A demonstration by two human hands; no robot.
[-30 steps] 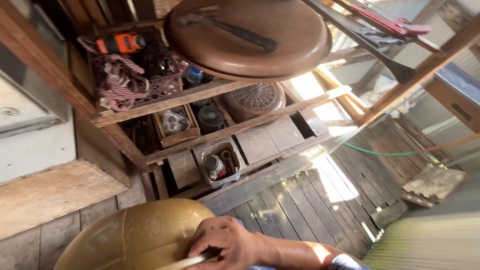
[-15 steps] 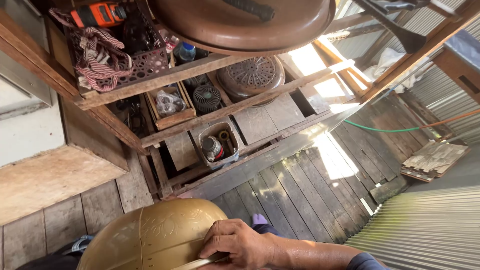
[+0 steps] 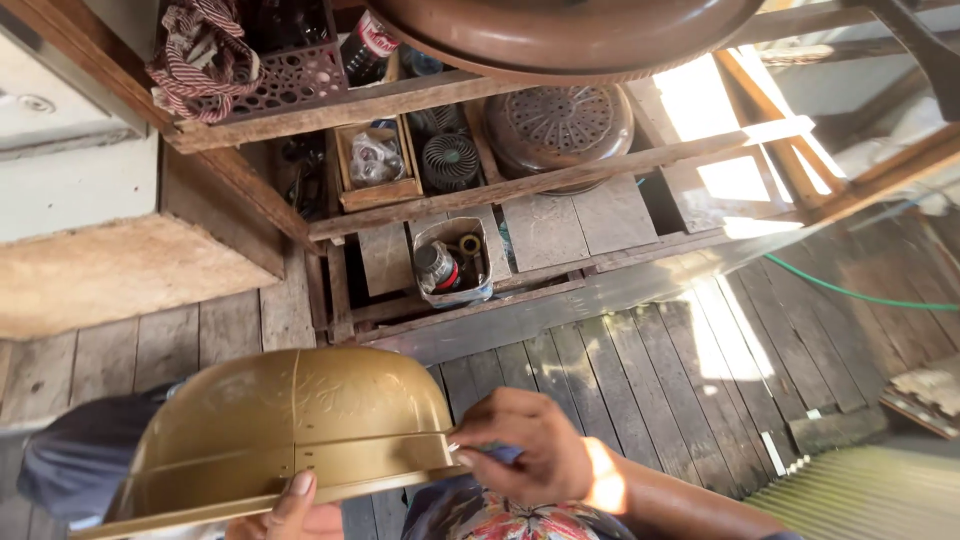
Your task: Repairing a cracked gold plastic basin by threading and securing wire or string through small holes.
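Gold-coloured plastic, moulded with a faint leaf pattern, makes up the round upturned basin [image 3: 290, 430] that sits nearest the camera, dome up and rim down, just above the person's lap. 2 hands carry it by the rim, which is probably why it stays level: the right hand [image 3: 530, 450] has its grip closed on the rim's right edge, thumb on top, while the left hand [image 3: 295, 515] comes up from beneath with only a thumb and part of the palm showing, pressed to the lower rim, so its grip appears closed on it too. Below lies the grey weathered plank floor [image 3: 620, 390], striped with sunlight. Further off stands a rough wooden shelf rack [image 3: 450, 200]; its low shelf holds a cut-open plastic jug of cans [image 3: 452, 265], the next a small black fan [image 3: 450, 160] beside a brown perforated lid [image 3: 560, 125], and the top a large brown round tray [image 3: 570, 30], overhanging.
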